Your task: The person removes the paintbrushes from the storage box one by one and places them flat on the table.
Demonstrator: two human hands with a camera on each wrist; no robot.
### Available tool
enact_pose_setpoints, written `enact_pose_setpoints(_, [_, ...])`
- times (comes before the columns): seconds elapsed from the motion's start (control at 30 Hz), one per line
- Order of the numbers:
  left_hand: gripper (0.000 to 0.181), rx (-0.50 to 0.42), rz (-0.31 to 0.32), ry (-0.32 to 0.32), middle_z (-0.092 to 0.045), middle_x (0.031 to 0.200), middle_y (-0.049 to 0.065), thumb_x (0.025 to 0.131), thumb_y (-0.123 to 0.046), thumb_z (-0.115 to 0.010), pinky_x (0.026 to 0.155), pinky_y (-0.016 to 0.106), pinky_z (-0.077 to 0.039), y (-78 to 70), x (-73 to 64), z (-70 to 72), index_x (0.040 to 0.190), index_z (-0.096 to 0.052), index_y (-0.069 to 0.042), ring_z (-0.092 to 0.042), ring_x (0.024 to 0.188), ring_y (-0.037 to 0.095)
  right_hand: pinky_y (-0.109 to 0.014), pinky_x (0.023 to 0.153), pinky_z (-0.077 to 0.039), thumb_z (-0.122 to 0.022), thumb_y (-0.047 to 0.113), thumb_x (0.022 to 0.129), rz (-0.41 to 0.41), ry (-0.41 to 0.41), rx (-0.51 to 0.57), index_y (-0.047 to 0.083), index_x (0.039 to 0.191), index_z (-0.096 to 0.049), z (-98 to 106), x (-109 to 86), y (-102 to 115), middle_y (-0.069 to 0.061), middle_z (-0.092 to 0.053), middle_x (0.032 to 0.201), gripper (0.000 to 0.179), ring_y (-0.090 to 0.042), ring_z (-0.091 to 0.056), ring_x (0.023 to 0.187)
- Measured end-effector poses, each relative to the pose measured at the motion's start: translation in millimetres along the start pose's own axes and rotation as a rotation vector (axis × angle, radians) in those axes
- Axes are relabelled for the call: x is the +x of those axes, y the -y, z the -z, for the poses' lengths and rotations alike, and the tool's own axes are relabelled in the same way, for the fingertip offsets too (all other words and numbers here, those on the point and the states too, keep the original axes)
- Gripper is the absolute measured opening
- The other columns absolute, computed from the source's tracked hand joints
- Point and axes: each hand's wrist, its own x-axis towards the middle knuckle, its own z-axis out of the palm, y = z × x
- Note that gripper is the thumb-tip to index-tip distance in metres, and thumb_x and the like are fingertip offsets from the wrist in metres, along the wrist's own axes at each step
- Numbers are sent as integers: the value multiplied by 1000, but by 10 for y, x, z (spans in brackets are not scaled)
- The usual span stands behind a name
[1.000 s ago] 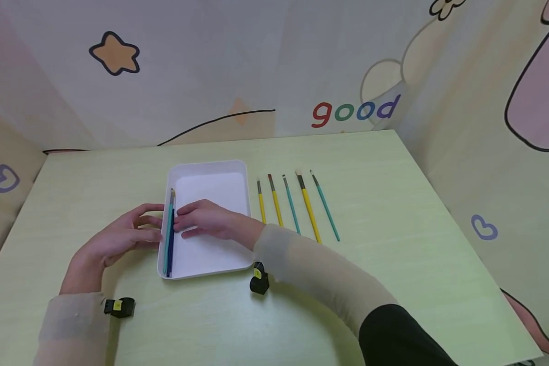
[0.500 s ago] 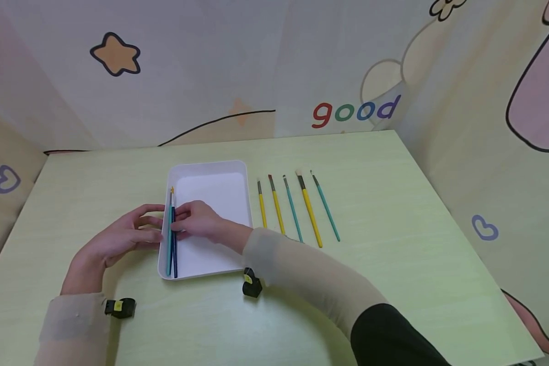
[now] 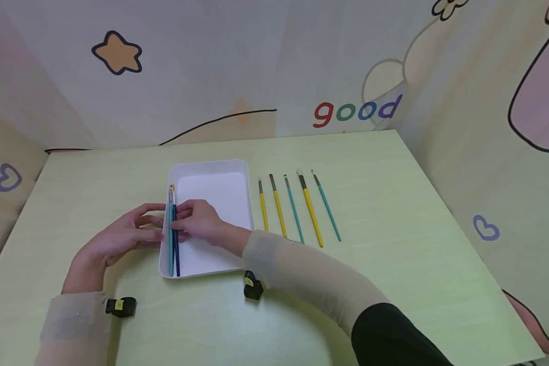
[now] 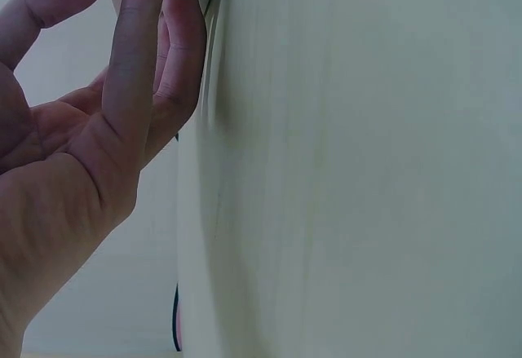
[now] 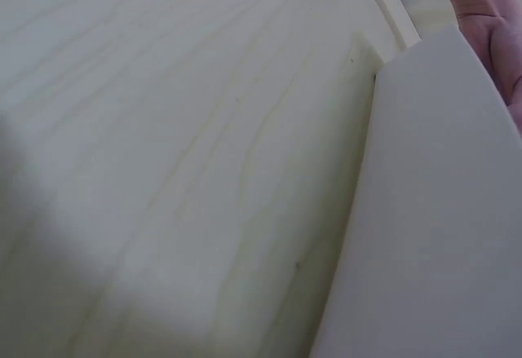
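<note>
While the left hand (image 3: 123,235) rests its slightly bent, spread fingers against the outer left wall of the white tray (image 3: 219,188), the right hand (image 3: 202,221) reaches inside, its fingers pinching the dark blue brush (image 3: 177,256). This brush lies lengthwise along the tray's left side, just beside a teal brush (image 3: 171,256); both bristle ends point toward the far wall. Five further brushes (image 3: 311,211), three yellow-handled and two teal-handled, lie in a row on the bench (image 3: 187,320), right of the tray.
</note>
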Motion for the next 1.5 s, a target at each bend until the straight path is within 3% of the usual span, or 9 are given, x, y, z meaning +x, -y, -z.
enact_pose_setpoints(0.2, [77,10,2,-12,-45,137,29,96,-5,-68,91,33,-58,-6,-13,2,159,-23,-4,-65,107,28,-32,64,-62,-76,-3,90,-16,5,40,-2,115,-65,29,-20,11,-6,-66,89,27,-18,-67,69])
enact_pose_setpoints(0.43, [82,37,17,-26,-45,140,29,95,-9,-72,92,33,-57,-10,-19,-20,160,-22,-6,-62,114,32,-32,68,-62,-74,0,93,-20,1,13,2,120,-64,116,-6,15,-6,-67,90,28,-17,-68,72])
enact_pose_setpoints(0.83, [82,40,22,-35,-45,140,28,95,-10,-72,91,31,-58,-10,-24,-21,160,-22,-7,-63,111,32,-36,72,-63,-72,5,96,-65,3,41,3,121,-62,321,-56,114,-7,-69,94,27,-21,-71,78])
enact_pose_setpoints(1.13, [83,33,33,-37,-46,140,27,96,-11,-72,92,31,-57,-10,-19,-35,161,-22,-7,-63,111,29,-34,72,-63,-71,7,97,-88,71,26,5,125,-61,581,-157,183,-10,-72,100,30,-22,-72,83])
enact_pose_setpoints(1.5, [80,25,34,-37,-45,139,27,95,-8,-71,91,33,-58,-16,-29,-32,160,-24,-7,-64,108,28,-38,74,-63,-68,3,97,-85,153,52,2,130,-59,927,-369,247,-23,-68,121,35,-20,-67,84])
